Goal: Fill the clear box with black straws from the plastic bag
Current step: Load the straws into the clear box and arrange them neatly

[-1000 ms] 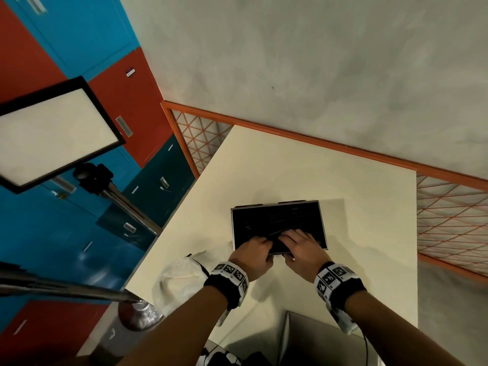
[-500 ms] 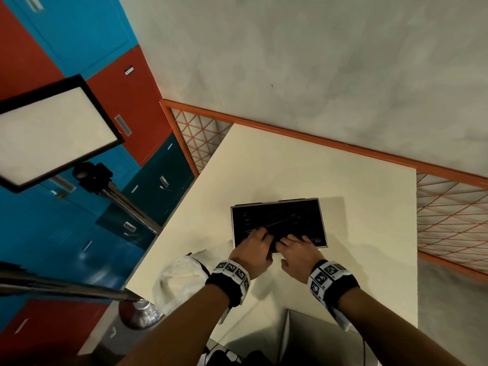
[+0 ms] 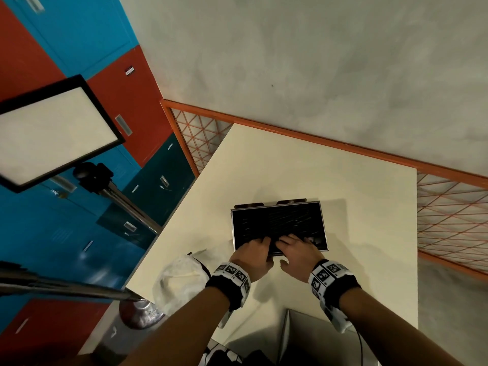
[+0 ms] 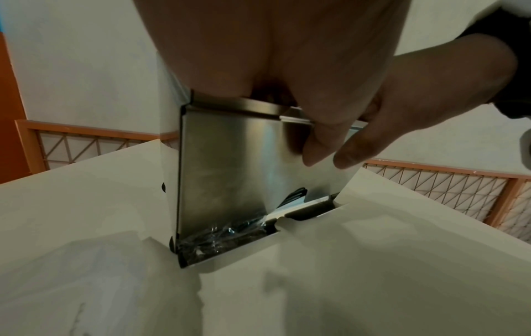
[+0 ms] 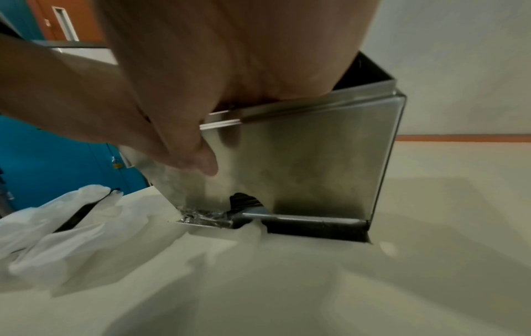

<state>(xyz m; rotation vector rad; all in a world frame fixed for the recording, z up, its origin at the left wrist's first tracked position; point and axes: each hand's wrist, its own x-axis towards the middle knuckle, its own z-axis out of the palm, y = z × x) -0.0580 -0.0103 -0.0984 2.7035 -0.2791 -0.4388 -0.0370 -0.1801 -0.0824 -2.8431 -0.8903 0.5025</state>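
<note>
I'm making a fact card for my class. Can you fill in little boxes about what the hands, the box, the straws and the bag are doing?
box: clear rectangular box on the cream table
straws: black straws inside the box
left hand: left hand reaching over the box's near rim
right hand: right hand beside it, fingers spread on the straws
bag: crumpled white plastic bag at the table's left edge, untouched

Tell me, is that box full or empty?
Full, nearly: black straws cover the box across its whole open top in the head view.
</note>
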